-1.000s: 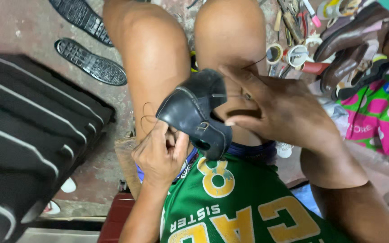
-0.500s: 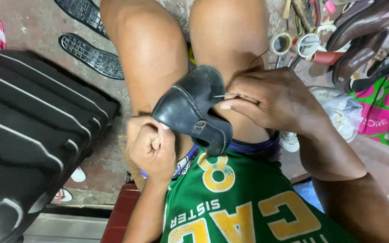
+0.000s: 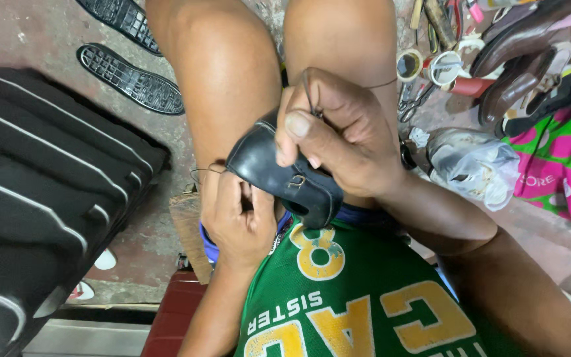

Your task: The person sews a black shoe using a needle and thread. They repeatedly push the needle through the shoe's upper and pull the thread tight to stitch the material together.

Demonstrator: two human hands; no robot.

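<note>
Left hand [image 3: 238,218] and right hand [image 3: 338,135] grip one black shoe [image 3: 285,175]; two soles [image 3: 130,78] nearby.

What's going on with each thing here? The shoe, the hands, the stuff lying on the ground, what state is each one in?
Black shoe: resting on the lap, buckle strap fastened.
Left hand: closed beside the shoe, thin thread looping from it.
Right hand: on the shoe, pinching a thin needle-like tool.
Two black soles: loose on the ground, tread up.
Small tins: open.
Brown shoes: piled together.
Plastic bag: crumpled.
</note>
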